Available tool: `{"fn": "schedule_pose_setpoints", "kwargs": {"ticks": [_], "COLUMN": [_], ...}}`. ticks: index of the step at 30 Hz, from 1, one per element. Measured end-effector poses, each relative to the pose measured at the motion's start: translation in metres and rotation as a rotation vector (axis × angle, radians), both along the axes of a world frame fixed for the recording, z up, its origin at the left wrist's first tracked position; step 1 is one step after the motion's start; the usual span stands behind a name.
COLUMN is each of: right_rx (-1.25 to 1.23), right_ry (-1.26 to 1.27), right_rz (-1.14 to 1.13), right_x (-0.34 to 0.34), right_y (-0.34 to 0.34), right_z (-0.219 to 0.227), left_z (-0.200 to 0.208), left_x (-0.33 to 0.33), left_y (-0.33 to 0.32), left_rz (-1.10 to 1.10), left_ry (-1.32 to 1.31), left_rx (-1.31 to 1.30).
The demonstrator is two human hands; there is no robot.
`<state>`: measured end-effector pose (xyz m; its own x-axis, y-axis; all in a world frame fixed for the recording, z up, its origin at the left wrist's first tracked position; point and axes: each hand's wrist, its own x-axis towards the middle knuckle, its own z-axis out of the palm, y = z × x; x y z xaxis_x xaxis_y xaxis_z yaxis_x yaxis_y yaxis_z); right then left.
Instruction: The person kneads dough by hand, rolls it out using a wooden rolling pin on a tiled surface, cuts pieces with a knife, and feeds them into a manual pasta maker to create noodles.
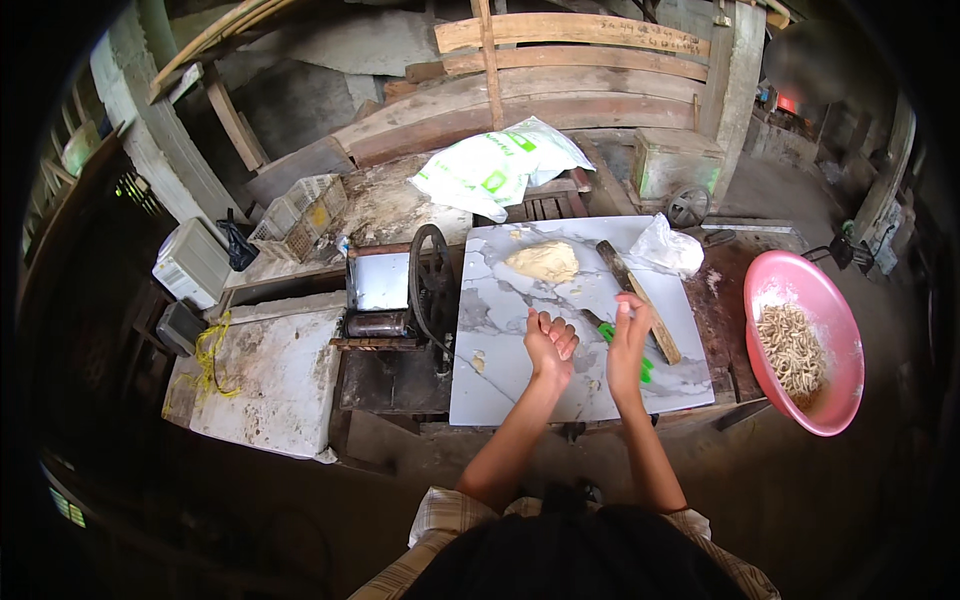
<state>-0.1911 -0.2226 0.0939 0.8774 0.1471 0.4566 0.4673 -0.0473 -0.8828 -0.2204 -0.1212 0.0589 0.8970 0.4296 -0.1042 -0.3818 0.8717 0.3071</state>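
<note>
Over the marble-patterned slab [490,360] I hold both hands, a little apart. My left hand [551,342] is closed with its fingers curled in, and whatever may be inside them is hidden. Beside it my right hand [626,345] is open, fingers stretched away from me, with nothing seen in it. Partly behind the right hand lies a knife with a green handle [645,369]. A pale lump of dough [543,262] rests at the slab's far side, with small scraps around it. Right of the dough a long wooden stick [640,300] lies slantwise.
A hand-cranked roller machine with a big wheel [431,290] stands left of the slab. A white plastic bag [666,246] sits at the slab's far right corner. Further right is a pink basin [850,345] holding floury strips. Behind are a large white sack [500,170] and a crate [298,218].
</note>
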Motion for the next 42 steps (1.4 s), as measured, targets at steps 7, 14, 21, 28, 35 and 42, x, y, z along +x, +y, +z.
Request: {"fn": "schedule_pose_setpoints", "kwargs": {"ticks": [7,14,21,28,35,42], "right_rx": [-0.015,0.471,0.591,0.205,0.203,0.036], "right_ry": [-0.208,0.314,0.655,0.094,0.177,-0.03], "right_rz": [0.208,0.23,0.507,0.167,0.363,0.503], "right_x": [-0.008,0.005,0.014,0.001,-0.001,-0.018], "right_y": [0.028,0.034,0.038,0.036,0.013,0.003], "right_z": [-0.011,0.002,-0.009,0.002,0.02,0.026], "left_z": [0.034,0.037,0.03,0.048,0.045,0.075], "left_x": [-0.005,-0.018,-0.001,-0.001,0.006,-0.008], "left_y": [-0.009,-0.01,-0.007,-0.029,-0.043,-0.032], "left_rz": [-0.283,0.018,0.104,0.093,0.223,0.141], "left_ry": [0.25,0.294,0.186,0.062,-0.069,0.214], "left_rx": [0.209,0.571,0.582,0.538,0.624,0.403]}}
